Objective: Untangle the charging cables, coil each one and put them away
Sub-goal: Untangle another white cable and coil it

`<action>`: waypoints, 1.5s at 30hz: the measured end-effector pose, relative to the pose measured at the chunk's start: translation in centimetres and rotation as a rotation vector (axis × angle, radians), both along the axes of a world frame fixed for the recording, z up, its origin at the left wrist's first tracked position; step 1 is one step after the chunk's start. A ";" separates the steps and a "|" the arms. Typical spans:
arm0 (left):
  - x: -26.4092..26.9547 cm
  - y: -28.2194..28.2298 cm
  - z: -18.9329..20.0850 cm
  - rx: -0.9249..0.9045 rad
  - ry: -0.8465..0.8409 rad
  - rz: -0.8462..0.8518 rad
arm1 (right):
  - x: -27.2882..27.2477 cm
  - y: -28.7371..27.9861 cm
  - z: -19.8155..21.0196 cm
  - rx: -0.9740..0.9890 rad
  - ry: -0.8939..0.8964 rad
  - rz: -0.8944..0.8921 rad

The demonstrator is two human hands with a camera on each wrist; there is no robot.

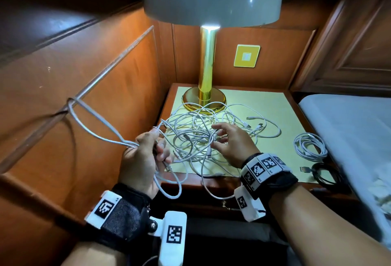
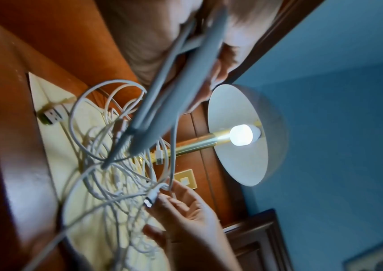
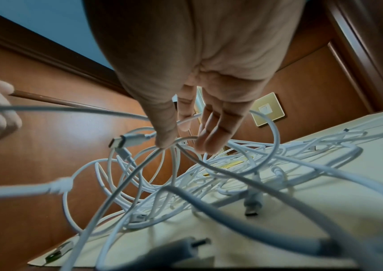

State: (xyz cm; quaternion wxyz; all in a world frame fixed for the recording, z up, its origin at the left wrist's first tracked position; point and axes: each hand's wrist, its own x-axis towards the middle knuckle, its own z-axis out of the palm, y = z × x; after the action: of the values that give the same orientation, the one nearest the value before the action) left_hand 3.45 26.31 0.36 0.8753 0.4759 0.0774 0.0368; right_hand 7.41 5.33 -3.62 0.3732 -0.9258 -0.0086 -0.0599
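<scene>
A tangle of white charging cables (image 1: 211,132) lies on the nightstand's pale yellow mat (image 1: 264,105), in front of the lamp base. My left hand (image 1: 156,145) grips several loops of one white cable (image 1: 84,122), which hang out to the left over the wooden panel. From that hand the cable trails back into the pile. My right hand (image 1: 220,136) hovers over the middle of the tangle with thumb and fingers spread. Its fingertips (image 3: 204,144) touch a strand, and a white connector (image 2: 151,198) lies against them. Nothing is pinched there.
A gold lamp (image 1: 206,64) with a white shade stands at the back. A coiled white cable (image 1: 310,145) and a coiled black cable (image 1: 325,172) lie at the mat's right edge. A bed (image 1: 349,122) borders the right, wooden panelling (image 1: 63,75) the left.
</scene>
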 end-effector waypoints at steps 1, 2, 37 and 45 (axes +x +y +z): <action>0.1 -0.1 -0.4 0.074 0.007 0.014 | 0.1 0.0 -0.1 -0.012 -0.009 -0.007; 0.2 -0.1 -0.9 0.146 0.020 0.013 | 0.1 0.1 -0.1 -0.022 -0.017 -0.014; -0.9 0.1 0.4 0.007 -0.122 -0.101 | 1.5 -1.1 -1.0 -0.129 -0.075 -0.196; -1.1 1.1 1.0 -0.115 -0.102 -0.073 | 1.5 -1.7 -1.1 -0.175 0.031 -0.223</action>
State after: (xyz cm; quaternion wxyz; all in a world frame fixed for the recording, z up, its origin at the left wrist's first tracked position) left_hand 2.39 27.42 1.33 0.9049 0.4246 0.0171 0.0245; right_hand 8.90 3.59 -4.68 0.2821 -0.9508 0.0949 -0.0859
